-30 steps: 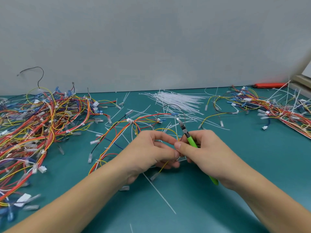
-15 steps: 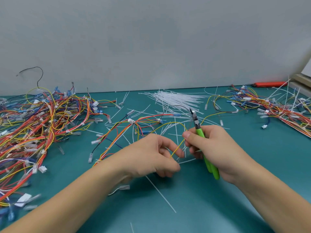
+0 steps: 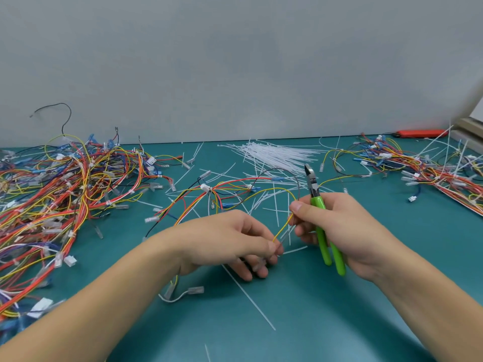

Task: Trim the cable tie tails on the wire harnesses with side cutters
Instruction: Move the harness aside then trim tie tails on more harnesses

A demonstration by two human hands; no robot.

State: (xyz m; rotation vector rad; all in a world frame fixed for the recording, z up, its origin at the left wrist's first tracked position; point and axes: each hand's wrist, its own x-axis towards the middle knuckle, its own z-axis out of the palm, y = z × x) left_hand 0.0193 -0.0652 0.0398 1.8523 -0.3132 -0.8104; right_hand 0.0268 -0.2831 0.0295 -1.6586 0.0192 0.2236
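A wire harness (image 3: 224, 190) of red, yellow and orange wires lies on the teal table in front of me. My left hand (image 3: 230, 239) pinches the near end of its yellow wire (image 3: 281, 231) between thumb and fingertips. My right hand (image 3: 337, 226) grips green-handled side cutters (image 3: 317, 205), jaws pointing up and away, and its thumb and forefinger also pinch the same yellow wire higher up. Loose white cable ties (image 3: 277, 155) lie in a bundle behind the harness.
A big heap of harnesses (image 3: 52, 194) covers the left of the table (image 3: 339, 322), and another heap (image 3: 428, 171) lies at the far right. Cut tie tails (image 3: 248, 296) are scattered in the middle. A red tool (image 3: 418, 133) rests by the grey wall.
My right hand has moved right and up with the cutters, away from my left hand. The yellow wire is now stretched between the two hands. The cutter jaws point more upright.
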